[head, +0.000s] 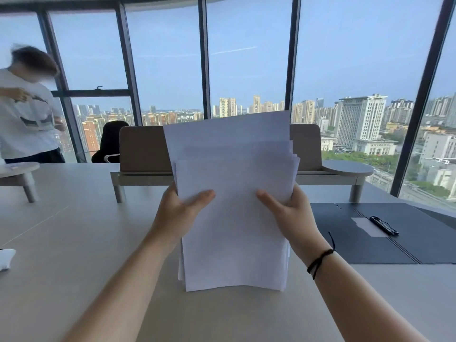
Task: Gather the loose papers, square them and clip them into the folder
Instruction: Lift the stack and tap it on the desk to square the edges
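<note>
A stack of white papers [234, 218] stands upright on its lower edge on the table, straight in front of me. Its top edges are uneven, with several sheets sticking up higher than others. My left hand [180, 208] grips the stack's left side, thumb on the front sheet. My right hand [288, 211] grips the right side the same way, a black cord on its wrist. A dark open folder [345, 243] lies flat on the table to the right, with a black clip [383, 225] near its spine.
A low beige desk divider on legs [143, 149] crosses the table behind the papers. A person in a white shirt [27, 119] stands at the far left by the windows. A small white object [6, 259] lies at the table's left edge.
</note>
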`<state>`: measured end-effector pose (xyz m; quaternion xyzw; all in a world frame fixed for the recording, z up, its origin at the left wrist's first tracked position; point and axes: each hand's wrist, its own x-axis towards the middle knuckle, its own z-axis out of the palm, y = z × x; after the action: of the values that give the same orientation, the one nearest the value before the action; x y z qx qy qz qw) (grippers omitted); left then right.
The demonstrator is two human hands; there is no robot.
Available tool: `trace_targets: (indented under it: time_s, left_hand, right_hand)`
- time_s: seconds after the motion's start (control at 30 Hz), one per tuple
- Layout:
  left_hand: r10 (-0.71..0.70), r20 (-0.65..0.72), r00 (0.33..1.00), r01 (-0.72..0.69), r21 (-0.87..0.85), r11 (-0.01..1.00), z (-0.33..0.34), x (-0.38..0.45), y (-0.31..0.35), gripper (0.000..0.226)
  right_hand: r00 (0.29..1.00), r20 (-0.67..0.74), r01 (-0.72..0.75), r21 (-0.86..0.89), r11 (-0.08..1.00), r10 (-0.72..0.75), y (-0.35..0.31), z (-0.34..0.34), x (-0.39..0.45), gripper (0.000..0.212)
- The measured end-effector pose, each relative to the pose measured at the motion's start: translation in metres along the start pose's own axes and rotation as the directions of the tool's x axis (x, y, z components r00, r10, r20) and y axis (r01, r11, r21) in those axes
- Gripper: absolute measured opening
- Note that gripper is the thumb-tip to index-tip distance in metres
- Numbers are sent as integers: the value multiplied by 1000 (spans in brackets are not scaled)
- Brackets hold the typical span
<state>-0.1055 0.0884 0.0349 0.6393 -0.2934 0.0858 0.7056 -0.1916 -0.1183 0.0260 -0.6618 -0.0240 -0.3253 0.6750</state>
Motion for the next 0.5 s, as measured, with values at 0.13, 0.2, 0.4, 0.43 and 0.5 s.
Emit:
trace_targets:
  time_s: [0.13,0.2,0.4,0.43,0.5]
  left_hand:
    - [36,31,999,-34,-68,997,-9,17,21,43]
    - [-28,69,997,37,-137,990,-17,17,18,53]
    - [-260,134,956,279,-153,948,-5,-2,-5,30]
    - [-266,99,959,279,-158,947,-3,-1,-2,22]
    - [-235,63,970,241,-146,959,-1,6,8,15]
  right_hand:
    - [1000,0,21,65,998,-21,-8,1,6,33]
    - [999,10,-43,144,989,42,-4,-3,3,34]
    - [955,136,-280,124,952,263,8,-4,-9,16]
    - [957,127,-276,110,955,262,5,-3,-8,8]
    - [968,107,-239,103,966,228,-3,-1,-1,13]
